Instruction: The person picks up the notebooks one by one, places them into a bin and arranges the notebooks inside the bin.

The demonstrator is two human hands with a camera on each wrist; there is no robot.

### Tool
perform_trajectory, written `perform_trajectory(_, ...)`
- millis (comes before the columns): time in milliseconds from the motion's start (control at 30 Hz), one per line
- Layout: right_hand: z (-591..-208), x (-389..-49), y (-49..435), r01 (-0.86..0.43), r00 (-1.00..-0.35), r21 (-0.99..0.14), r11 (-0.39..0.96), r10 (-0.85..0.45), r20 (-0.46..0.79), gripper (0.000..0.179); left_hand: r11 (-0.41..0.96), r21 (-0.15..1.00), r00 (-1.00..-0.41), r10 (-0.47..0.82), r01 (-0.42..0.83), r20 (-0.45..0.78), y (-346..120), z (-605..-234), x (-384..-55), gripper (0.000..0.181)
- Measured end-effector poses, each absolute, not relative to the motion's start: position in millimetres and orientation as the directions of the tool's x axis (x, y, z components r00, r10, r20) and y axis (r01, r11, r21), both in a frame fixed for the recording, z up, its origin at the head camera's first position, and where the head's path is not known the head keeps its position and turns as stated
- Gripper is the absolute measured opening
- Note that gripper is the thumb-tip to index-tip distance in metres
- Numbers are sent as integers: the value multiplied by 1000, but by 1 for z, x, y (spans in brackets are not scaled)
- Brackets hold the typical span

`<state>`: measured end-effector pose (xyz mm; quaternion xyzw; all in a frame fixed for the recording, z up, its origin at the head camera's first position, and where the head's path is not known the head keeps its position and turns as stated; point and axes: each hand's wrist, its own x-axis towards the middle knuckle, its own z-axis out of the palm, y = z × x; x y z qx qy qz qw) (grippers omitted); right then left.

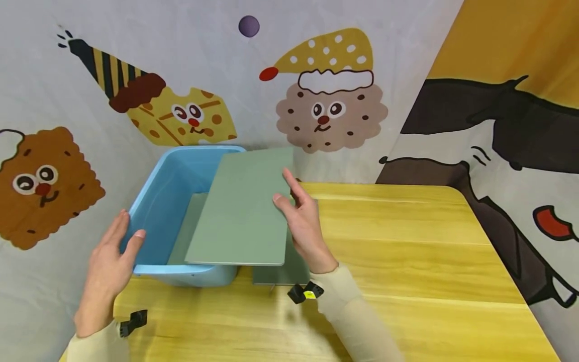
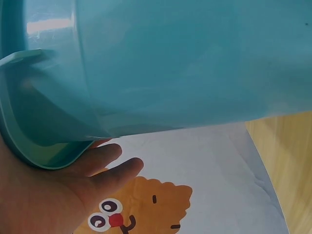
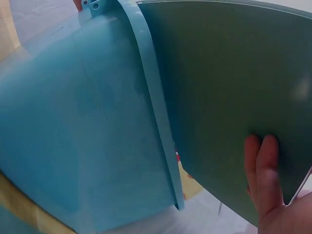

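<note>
At the left end of a blue plastic bin [image 1: 154,206], my left hand [image 1: 110,261] holds the rim, with the thumb over the top and fingers along the outside. In the left wrist view, fingers [image 2: 105,168] show below the lip. My right hand [image 1: 307,226] pinches a thin green rectangular board [image 1: 246,211] by its right edge, thumb above. Two fingertips press its underside in the right wrist view. The board tilts across the bin's right rim. Inside the bin lies another flat green piece [image 1: 187,226], partly covered by the held board.
Beneath the held board, right of the bin, a further green piece [image 1: 280,274] shows, largely hidden. Everything stands on a yellow wood-grain table [image 1: 407,241]. A cloth backdrop [image 1: 253,110] with cartoon figures rises behind and at the sides.
</note>
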<state>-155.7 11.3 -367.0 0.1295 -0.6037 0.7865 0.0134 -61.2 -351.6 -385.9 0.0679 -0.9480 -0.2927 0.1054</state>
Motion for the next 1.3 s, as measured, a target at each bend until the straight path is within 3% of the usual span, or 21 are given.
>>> perform_trajectory(467,-363,-160,-53,-176,-964,-965,-195,-163,209,62,826,564,-965,-149,-1,217,-353,-379,-64,66)
perform_trajectory(967,-354,-174,-83,-227,-907,-973,36,-373,197,66,820,570,-964,-186,-47,188,-350,-382,-61,66)
perform_trajectory(1133,-349,-179,-86,-252,-865,-965,77,-465,189,66,819,571,-964,-196,-61,179,-349,-381,-62,66)
perform_trajectory(1300,-344,-180,-90,-199,-832,-977,76,-540,127,69,820,569,-965,-200,-68,173,-348,-381,-60,65)
